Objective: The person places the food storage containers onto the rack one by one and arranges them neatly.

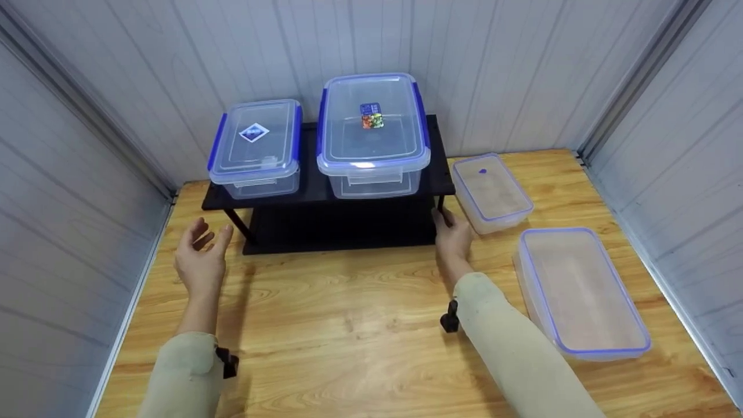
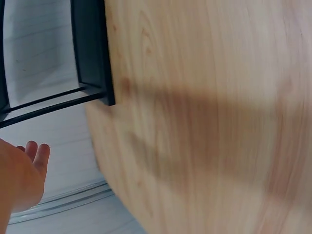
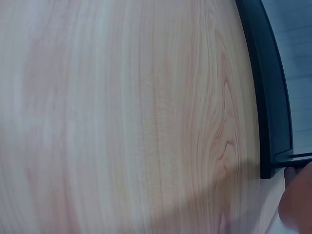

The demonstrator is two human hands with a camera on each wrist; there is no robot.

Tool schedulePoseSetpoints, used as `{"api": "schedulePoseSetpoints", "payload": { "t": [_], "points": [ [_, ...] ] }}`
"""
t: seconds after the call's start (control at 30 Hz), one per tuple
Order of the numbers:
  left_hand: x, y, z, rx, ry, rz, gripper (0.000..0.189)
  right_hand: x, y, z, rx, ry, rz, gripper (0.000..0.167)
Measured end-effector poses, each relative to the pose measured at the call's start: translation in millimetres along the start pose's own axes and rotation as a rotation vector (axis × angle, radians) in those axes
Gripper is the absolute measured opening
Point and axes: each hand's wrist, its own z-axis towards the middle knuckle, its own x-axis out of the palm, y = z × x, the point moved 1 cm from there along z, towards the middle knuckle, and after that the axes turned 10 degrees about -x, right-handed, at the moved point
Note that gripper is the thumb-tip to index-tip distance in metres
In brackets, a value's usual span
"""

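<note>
A black two-tier rack [image 1: 371, 201] stands against the back wall. On its top board are two clear lidded food containers with blue clips: a smaller container [image 1: 261, 152] on the left and a larger container [image 1: 377, 142] beside it. My right hand [image 1: 454, 237] grips the rack at its front right post, low near the bottom board's corner; most of its fingers are hidden in the right wrist view. To the left of the rack my left hand [image 1: 202, 258] is raised, holding nothing, fingers loosely bent and apart from the left post [image 1: 238, 225].
Right of the rack, a small clear container [image 1: 492, 188] with a blue-edged top sits on the wooden table [image 1: 348, 348]. A larger one [image 1: 583, 290] lies in front of it, near the right wall [image 1: 679, 186]. Grey panels enclose the left side too.
</note>
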Motion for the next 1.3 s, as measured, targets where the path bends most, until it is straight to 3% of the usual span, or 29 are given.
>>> {"api": "schedulePoseSetpoints", "payload": {
  "t": [0.17,0.5,0.73,0.97,1.3],
  "points": [
    [9.7,6.6,7.1,-0.058,0.020,-0.047,0.074,-1,0,1.2,-0.004,0.009,0.026,0.042],
    [22.4,13.7,23.6,-0.126,0.109,-0.077,0.079,-17,9,-5.8,0.029,0.136,0.019,0.077],
    [24.8,19.0,32.1,-0.185,0.119,-0.077,0.076,-38,25,-14.7,-0.015,0.169,0.049,0.081],
    [27.1,22.3,39.4,-0.238,0.179,-0.132,0.076,-55,51,-26.4,-0.036,0.181,0.093,0.078],
    [29.1,23.6,46.9,-0.250,0.146,-0.145,0.068,-84,70,-30.8,-0.062,0.178,0.142,0.071]
  ]
}}
